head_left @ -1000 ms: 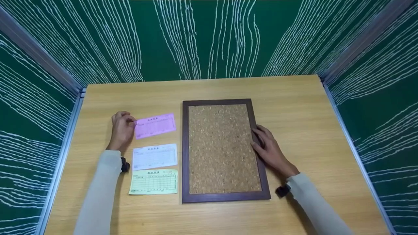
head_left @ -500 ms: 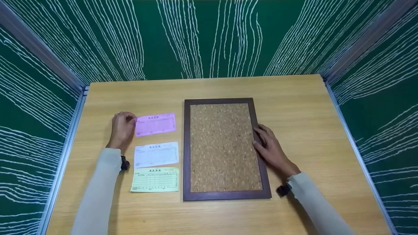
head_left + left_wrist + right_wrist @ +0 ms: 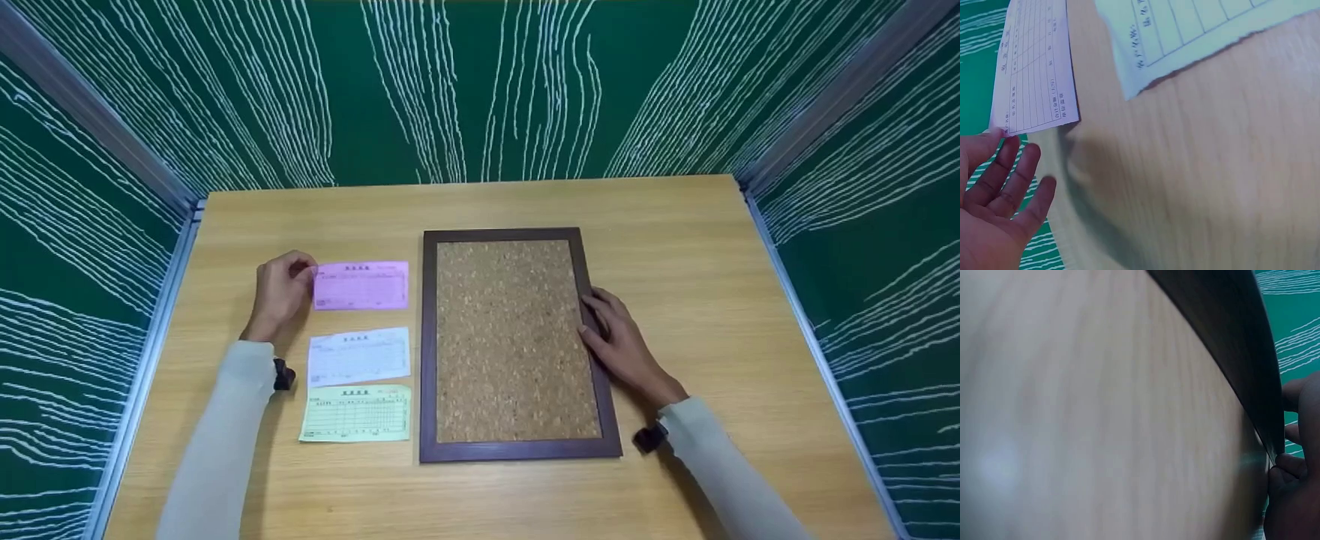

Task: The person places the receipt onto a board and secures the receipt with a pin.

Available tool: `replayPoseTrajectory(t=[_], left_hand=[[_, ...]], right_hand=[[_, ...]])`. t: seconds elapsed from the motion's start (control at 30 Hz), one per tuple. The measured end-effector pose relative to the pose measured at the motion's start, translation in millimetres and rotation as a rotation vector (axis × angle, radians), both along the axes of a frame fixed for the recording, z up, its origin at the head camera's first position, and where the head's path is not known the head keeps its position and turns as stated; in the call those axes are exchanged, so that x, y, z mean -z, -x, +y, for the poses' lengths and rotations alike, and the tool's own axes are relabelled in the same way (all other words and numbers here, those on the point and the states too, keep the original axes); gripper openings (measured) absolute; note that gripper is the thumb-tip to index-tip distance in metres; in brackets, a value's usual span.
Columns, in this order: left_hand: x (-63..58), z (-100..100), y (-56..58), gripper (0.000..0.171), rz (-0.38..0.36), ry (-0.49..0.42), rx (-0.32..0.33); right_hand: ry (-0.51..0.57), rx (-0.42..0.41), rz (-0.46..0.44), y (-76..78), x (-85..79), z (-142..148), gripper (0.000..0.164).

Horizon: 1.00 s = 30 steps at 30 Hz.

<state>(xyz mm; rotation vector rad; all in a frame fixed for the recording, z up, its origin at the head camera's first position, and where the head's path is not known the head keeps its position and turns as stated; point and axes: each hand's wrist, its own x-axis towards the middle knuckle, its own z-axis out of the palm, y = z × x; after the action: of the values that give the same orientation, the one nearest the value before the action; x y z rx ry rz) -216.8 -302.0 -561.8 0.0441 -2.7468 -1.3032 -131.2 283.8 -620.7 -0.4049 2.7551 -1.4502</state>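
Note:
In the head view my left hand [image 3: 281, 292] pinches the left edge of a pink printed paper slip [image 3: 361, 286]. The left wrist view shows the thumb on a corner of that slip [image 3: 1036, 73], the other fingers spread loosely beneath. Below it lie a white slip [image 3: 358, 356] and a green slip [image 3: 356, 414], their edges meeting. A corkboard [image 3: 517, 337] in a dark brown frame lies flat to their right. My right hand [image 3: 622, 341] grips the frame's right side, thumb and index tips on its edge; the right wrist view shows fingers at the dark frame edge [image 3: 1235, 343].
Everything lies on a light wooden table [image 3: 510, 499]. Green panels [image 3: 465, 90] with white wavy lines stand at the back and both sides, joined by metal posts. A narrow strip of table separates the slips from the corkboard.
The pink slip has turned from a slant to nearly level and shifted slightly right, with my left hand still on its edge. My right hand and the corkboard stay in place.

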Motion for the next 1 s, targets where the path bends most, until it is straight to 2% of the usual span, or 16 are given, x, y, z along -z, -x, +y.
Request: replayPoseTrajectory(t=[0.23,0.7,1.0], left_hand=[[-7.1,1.2,-3.2,0.014,-0.01,0.012,0.008],[-18.2,4.9,-8.9,0.009,0.013,-0.066,0.029],[-30.8,10.3,-15.9,0.01,0.023,-0.068,0.037]], right_hand=[[-0.002,0.002,0.001,-0.6,0.4,-0.7,0.055],[-0.012,0.01,-0.036,0.2,-1.0,-1.1,0.056],[-0.028,0.015,-0.041,1.4,-2.3,-1.0,0.057]])
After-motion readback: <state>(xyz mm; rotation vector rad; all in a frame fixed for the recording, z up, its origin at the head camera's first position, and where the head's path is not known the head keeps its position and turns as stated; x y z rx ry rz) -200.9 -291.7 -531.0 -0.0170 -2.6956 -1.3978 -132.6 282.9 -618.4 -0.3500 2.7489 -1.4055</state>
